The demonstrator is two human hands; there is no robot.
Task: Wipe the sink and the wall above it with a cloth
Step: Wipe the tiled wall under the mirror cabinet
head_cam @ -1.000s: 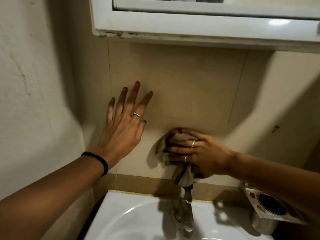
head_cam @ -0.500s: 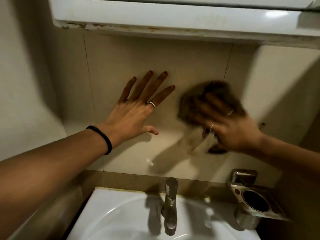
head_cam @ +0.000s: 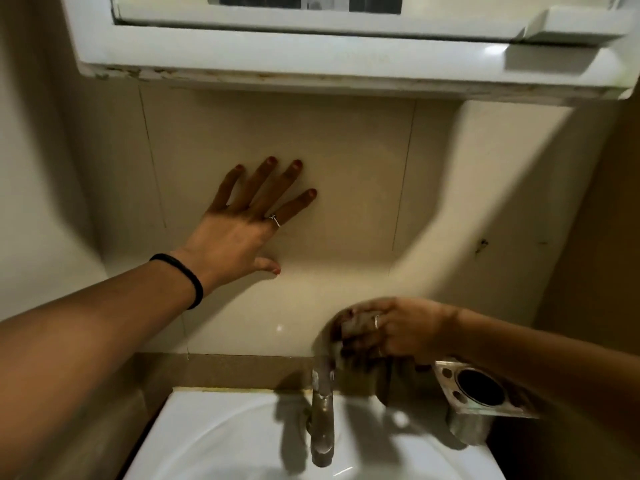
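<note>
My left hand (head_cam: 242, 226) lies flat on the beige tiled wall (head_cam: 346, 161) above the sink, fingers spread and straight. My right hand (head_cam: 398, 329) grips a crumpled grey-brown cloth (head_cam: 353, 327) and holds it against the bottom of the wall, just above the tap; both are blurred by motion. A loose end of the cloth hangs down behind the hand toward the ledge. The white sink (head_cam: 214, 441) fills the bottom of the view, with the metal tap (head_cam: 322, 417) at its back edge.
A white mirror cabinet (head_cam: 311, 57) juts out over the wall. A metal cup holder (head_cam: 481, 393) is fixed to the wall right of the tap, under my right forearm. A brown ledge (head_cam: 225, 370) runs behind the sink. A side wall closes in on the left.
My right hand swept the cloth from mid-wall on the right down to the wall's bottom just above the tap. My left hand stayed flat on the wall.
</note>
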